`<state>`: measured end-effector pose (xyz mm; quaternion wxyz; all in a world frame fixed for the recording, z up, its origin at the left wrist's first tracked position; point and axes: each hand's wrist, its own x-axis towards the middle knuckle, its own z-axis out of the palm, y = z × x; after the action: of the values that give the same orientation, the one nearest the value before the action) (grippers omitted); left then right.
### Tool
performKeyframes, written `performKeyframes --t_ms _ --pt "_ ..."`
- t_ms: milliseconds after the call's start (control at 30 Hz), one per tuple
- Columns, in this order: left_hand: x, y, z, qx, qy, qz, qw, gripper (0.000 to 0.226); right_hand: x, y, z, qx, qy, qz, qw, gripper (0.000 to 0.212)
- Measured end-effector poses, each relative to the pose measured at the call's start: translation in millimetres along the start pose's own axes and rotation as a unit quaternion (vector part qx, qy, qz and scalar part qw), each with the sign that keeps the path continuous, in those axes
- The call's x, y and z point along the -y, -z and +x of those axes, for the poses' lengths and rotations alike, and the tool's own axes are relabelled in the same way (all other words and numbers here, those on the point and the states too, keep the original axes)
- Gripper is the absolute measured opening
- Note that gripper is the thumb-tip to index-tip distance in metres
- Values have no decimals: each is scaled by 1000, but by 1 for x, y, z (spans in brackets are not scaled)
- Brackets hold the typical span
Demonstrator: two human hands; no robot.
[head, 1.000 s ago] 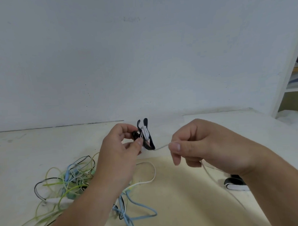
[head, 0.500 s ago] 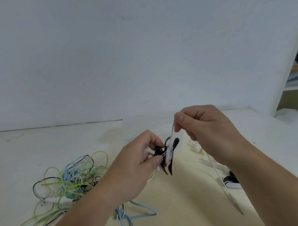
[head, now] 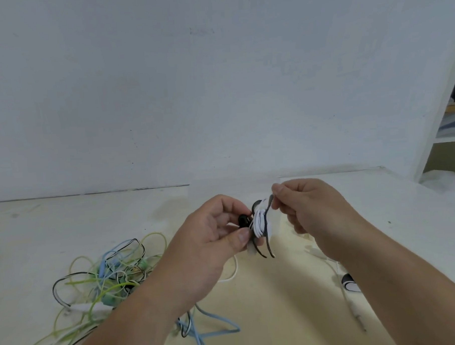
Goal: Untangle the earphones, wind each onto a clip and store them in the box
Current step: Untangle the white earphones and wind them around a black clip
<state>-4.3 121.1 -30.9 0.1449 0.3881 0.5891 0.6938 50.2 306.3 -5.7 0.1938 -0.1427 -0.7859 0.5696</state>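
Tangle (head: 103,279) of green, blue and black earphone cords lies unsorted on the tabletop (head: 28,233) at left. Left hand (head: 211,248): grip clamped on a black clip (head: 269,242), held above the tabletop at centre. White cord (head: 258,221) sits in several turns round that clip. Right hand (head: 311,213): grip pinched on the cord at the clip's upper end; the tail runs down to a plug (head: 359,319) on the tabletop. Second clip (head: 350,284) lies at right. No box in view. Judgement: one earphone partly wound, others not untangled, nothing stored.
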Motion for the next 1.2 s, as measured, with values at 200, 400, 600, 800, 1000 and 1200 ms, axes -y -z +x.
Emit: performKeyframes --t_ms 200,400,600,800,1000,1200 --pt "-1 -1 -1 -2 -5 37 999 20 -4 -3 1 -9 13 -32 999 44" --pt "-3 -2 -1 -75 -37 62 995 20 -7 -15 -15 250 -28 -84 964 37" --pt "-2 10 1 -159 -68 221 960 24 1 -13 -23 319 21 -64 945 36" --pt "1 11 0 -152 -38 247 956 23 11 -7 -25 317 42 -92 943 36" --pt "-2 10 -1 -152 -46 239 958 27 14 -1 -23 282 54 -64 956 37" --pt "-2 2 -5 -130 -32 306 943 23 18 -6 -32 332 93 -108 933 27"
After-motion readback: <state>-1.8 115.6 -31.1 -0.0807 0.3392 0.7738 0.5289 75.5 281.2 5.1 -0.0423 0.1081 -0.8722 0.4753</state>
